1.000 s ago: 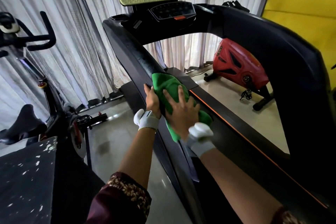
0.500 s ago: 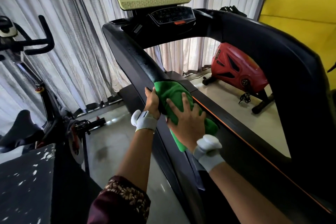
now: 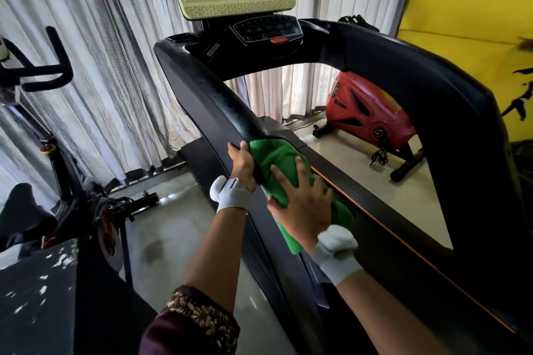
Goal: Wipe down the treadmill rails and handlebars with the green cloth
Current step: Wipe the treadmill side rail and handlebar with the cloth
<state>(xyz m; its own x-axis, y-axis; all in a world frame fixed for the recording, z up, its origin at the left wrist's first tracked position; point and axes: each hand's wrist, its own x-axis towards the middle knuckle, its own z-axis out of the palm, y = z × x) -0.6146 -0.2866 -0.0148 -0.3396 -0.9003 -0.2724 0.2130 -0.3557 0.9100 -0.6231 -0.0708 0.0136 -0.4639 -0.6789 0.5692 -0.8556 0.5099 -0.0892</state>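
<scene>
My right hand [image 3: 302,204] presses the green cloth [image 3: 277,164] flat, fingers spread, onto the treadmill's left rail [image 3: 230,104]. My left hand [image 3: 242,164] curls its grip round the rail just beside the cloth.

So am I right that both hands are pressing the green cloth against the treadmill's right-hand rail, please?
Not quite: it is the left-hand rail, as the head view shows. The green cloth lies on it, the right hand pressing it down and the left hand at its edge, gripping the rail.

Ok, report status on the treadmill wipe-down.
Right hand pressing green cloth flat on left handrail. Left hand grips rail beside cloth. Nothing in the way.
</scene>
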